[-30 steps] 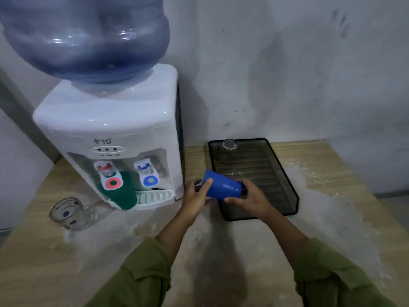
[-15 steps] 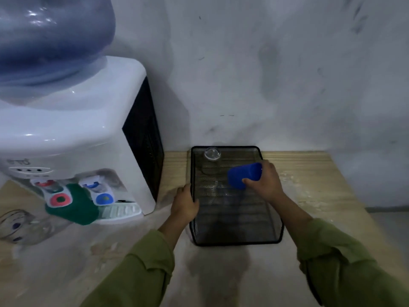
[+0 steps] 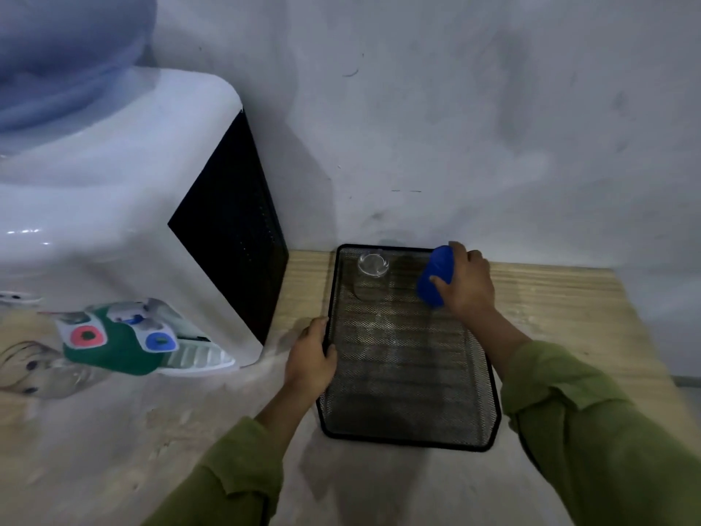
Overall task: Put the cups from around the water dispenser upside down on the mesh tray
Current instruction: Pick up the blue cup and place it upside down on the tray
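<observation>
A black mesh tray point(image 3: 409, 373) lies on the wooden table to the right of the white water dispenser point(image 3: 125, 229). My right hand point(image 3: 468, 282) holds a blue cup point(image 3: 436, 275) over the tray's far right corner, tilted with its base up. A clear glass cup point(image 3: 372, 277) stands upside down in the tray's far left corner. My left hand point(image 3: 309, 360) grips the tray's left rim. A green cup point(image 3: 113, 353) sits under the dispenser taps. A clear glass mug point(image 3: 34, 370) lies blurred at the far left.
The big blue water bottle point(image 3: 64, 51) tops the dispenser. A grey wall point(image 3: 455, 127) stands right behind the tray. The table's right edge point(image 3: 645, 336) runs close to the tray's right side.
My right hand carried the blue cup from the tray's front edge to its far right corner and turned it base up. My left hand let go of the cup and took the tray's left rim.
</observation>
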